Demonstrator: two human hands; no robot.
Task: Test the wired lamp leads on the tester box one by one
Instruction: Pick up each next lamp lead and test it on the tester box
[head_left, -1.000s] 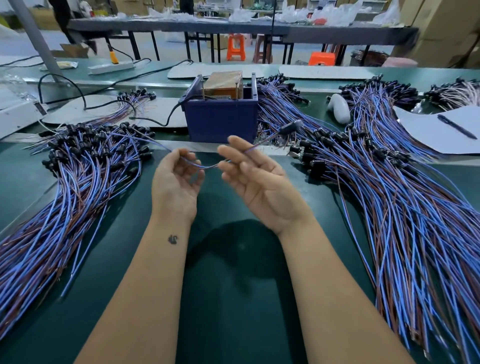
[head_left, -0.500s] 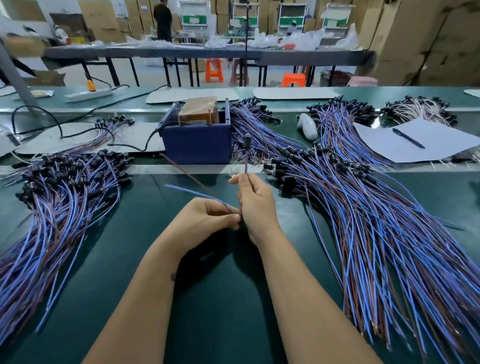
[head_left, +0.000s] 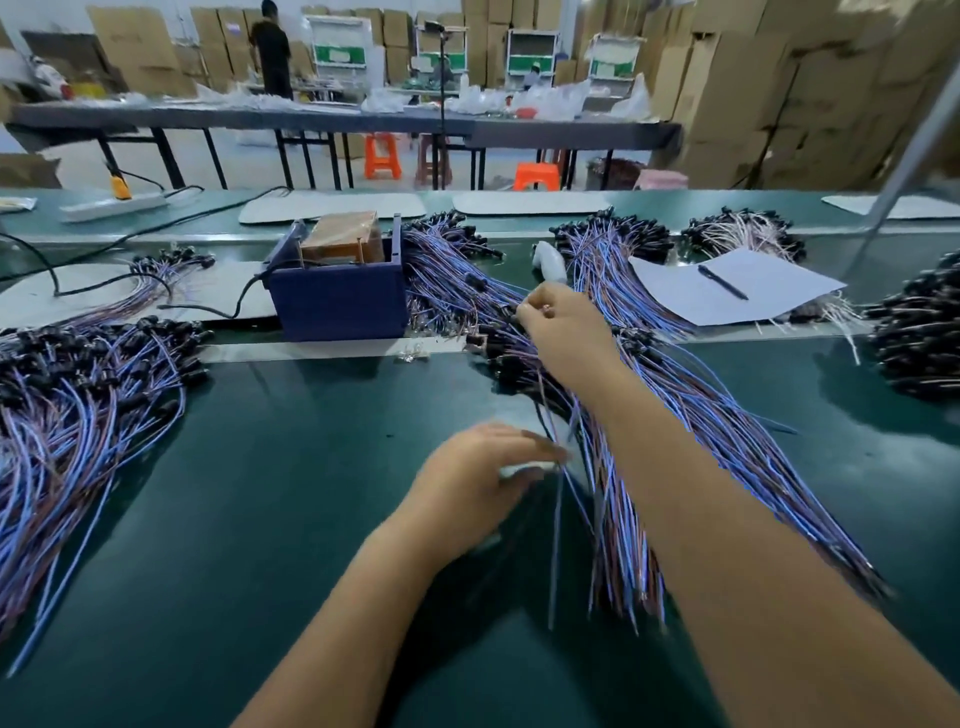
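Observation:
The tester box (head_left: 337, 304) is a dark blue box with a brown block on top, standing at the centre back of the green bench. My right hand (head_left: 563, 338) reaches into the right pile of blue and brown lamp leads (head_left: 696, 415) and pinches a lamp lead at its black lamp end, just right of the box. My left hand (head_left: 480, 470) is nearer me and blurred. Its fingertips touch the thin wires of that lead at the pile's left edge and seem to pinch them. A second pile of leads (head_left: 78, 395) lies on the left.
A sheet of paper (head_left: 753, 288) with a black pen (head_left: 722, 282) lies at the back right, beside a white object (head_left: 550, 262). More black-headed leads (head_left: 919, 338) are heaped at the far right. A black cable (head_left: 244, 304) runs left from the box, and a power strip (head_left: 111, 203) lies far left.
Both hands held one lead upright in front of the box. They have since moved right, the right hand up to the pile's lamp ends, the left to its wire tails.

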